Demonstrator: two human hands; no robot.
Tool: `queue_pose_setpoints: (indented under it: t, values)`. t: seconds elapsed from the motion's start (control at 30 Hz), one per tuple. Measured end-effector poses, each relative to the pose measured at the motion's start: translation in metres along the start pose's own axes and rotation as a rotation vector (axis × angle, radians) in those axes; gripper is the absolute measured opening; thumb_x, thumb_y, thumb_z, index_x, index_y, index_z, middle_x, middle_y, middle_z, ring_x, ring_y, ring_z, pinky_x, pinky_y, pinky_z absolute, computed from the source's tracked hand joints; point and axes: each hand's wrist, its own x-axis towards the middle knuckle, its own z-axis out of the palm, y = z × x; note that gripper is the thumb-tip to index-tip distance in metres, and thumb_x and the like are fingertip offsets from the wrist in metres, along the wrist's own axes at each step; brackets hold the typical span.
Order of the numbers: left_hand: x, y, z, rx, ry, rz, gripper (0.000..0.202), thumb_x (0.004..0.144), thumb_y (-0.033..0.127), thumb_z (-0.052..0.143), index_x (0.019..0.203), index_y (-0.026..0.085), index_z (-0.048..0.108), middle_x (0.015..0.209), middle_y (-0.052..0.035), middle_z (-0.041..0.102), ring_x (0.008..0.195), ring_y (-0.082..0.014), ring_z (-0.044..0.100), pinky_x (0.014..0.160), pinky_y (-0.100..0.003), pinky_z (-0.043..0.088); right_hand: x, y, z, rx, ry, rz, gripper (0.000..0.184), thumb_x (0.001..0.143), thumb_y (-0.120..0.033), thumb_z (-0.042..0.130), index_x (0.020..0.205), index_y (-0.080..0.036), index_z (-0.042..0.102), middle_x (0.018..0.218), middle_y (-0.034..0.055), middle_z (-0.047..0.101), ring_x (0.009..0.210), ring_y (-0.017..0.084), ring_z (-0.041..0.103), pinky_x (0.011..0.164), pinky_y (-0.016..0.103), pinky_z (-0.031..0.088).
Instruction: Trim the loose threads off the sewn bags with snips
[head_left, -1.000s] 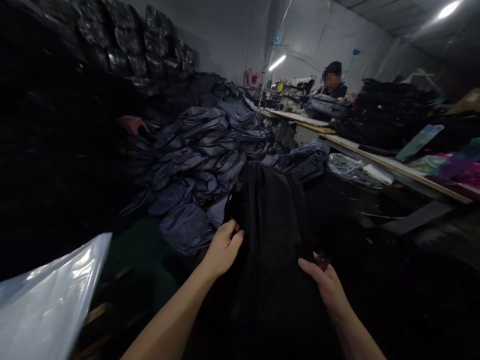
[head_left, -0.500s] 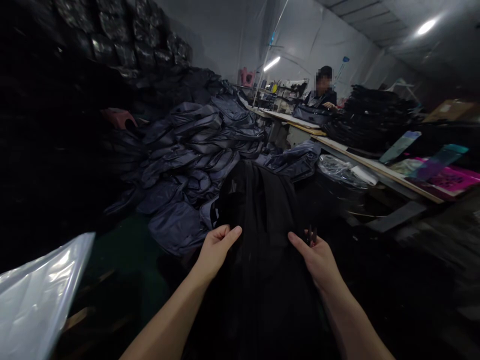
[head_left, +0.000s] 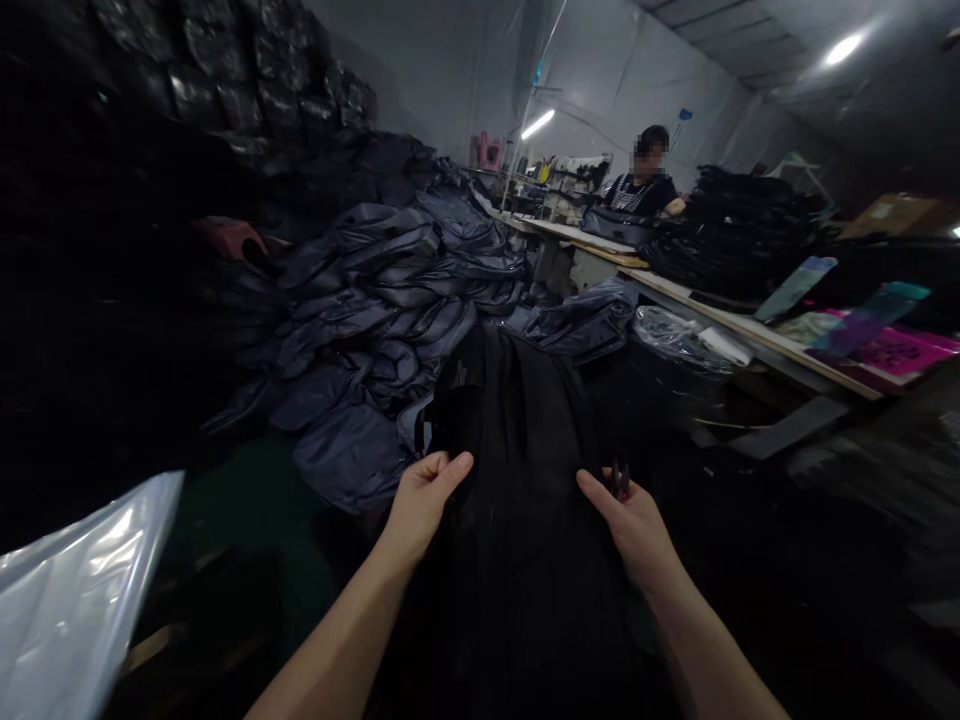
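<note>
A black fabric bag or garment (head_left: 517,430) hangs in front of me, its lower part lost in shadow. My left hand (head_left: 424,505) pinches its left edge between thumb and fingers. My right hand (head_left: 628,525) rests on its right side, with the thumb stretched across the cloth. Small dark thread snips (head_left: 619,480) stick up from the fingers of that hand, and most of the tool is hidden.
A heap of navy bags (head_left: 375,320) fills the middle left, with dark stacked sacks (head_left: 225,60) behind it. A clear plastic sheet (head_left: 67,610) lies at lower left. A seated co-worker (head_left: 645,175) is behind a long worktable (head_left: 750,325) at right.
Since a second ago, my right hand has risen along the cloth and my left hand has shifted left. The snips show more clearly. The view has turned slightly.
</note>
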Motion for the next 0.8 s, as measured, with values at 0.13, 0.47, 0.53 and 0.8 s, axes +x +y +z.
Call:
queue_pose_setpoints:
  t: [0.13, 0.47, 0.53, 0.8]
  values:
    - [0.016, 0.012, -0.008, -0.121, 0.159, -0.077, 0.037, 0.061, 0.044, 0.074, 0.058, 0.017, 0.05, 0.048, 0.0067, 0.048, 0.043, -0.0076, 0.046, 0.044, -0.019, 0.037, -0.023, 0.01, -0.014, -0.082, -0.26, 0.0, 0.049, 0.074, -0.047, 0.067, 0.115, -0.021, 0.059, 0.108, 0.007, 0.067, 0.101, 0.026, 0.061, 0.082, 0.032, 0.051]
    - [0.049, 0.068, -0.002, -0.083, 0.197, -0.263, 0.041, 0.062, 0.051, 0.069, 0.083, 0.016, 0.067, 0.059, -0.0058, 0.066, 0.052, -0.0219, 0.061, 0.049, -0.035, 0.05, -0.041, 0.003, -0.015, 0.242, -0.629, 0.111, 0.035, 0.061, -0.041, 0.079, 0.08, -0.016, 0.063, 0.067, 0.0015, 0.06, 0.061, 0.015, 0.057, 0.058, 0.026, 0.048]
    - [0.053, 0.07, -0.002, 0.134, 0.177, -0.229, 0.043, 0.066, 0.057, 0.062, 0.079, 0.016, 0.066, 0.06, -0.0062, 0.065, 0.055, -0.0219, 0.061, 0.05, -0.033, 0.048, -0.038, 0.001, -0.013, 0.385, -0.544, 0.148, 0.033, 0.06, -0.04, 0.079, 0.073, -0.016, 0.061, 0.058, -0.0011, 0.054, 0.051, 0.011, 0.05, 0.051, 0.022, 0.044]
    - [0.01, 0.058, -0.013, 0.67, 0.115, 0.015, 0.035, 0.067, 0.054, 0.064, 0.072, 0.02, 0.061, 0.068, 0.0023, 0.059, 0.07, -0.0153, 0.053, 0.059, -0.023, 0.038, -0.011, -0.003, -0.019, 0.642, -0.448, 0.09, 0.03, 0.068, -0.04, 0.072, 0.064, -0.015, 0.056, 0.041, -0.0057, 0.04, 0.033, 0.002, 0.028, 0.031, 0.012, 0.023]
